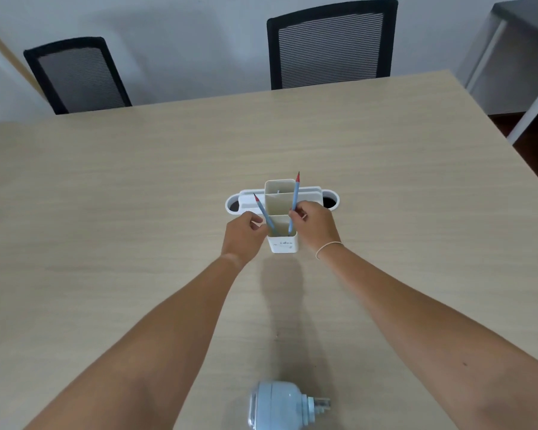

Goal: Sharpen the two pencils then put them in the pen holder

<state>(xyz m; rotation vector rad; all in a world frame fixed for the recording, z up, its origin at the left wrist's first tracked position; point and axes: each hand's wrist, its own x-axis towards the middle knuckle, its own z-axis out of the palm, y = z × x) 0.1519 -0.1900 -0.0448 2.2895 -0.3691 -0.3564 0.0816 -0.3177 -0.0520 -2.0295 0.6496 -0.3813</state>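
A white pen holder with several compartments stands mid-table. Two blue pencils with red sharpened tips stand in its nearest compartment, points up. The left pencil leans left, and my left hand pinches its shaft beside the holder. The right pencil leans slightly right, with my right hand pinching it at mid-length. A pale blue sharpener with a crank lies on its side near the table's front edge, between my forearms.
A white cable-port cover with two dark openings lies in the wooden table behind the holder. Two black mesh chairs stand at the far edge. A grey desk is at the right.
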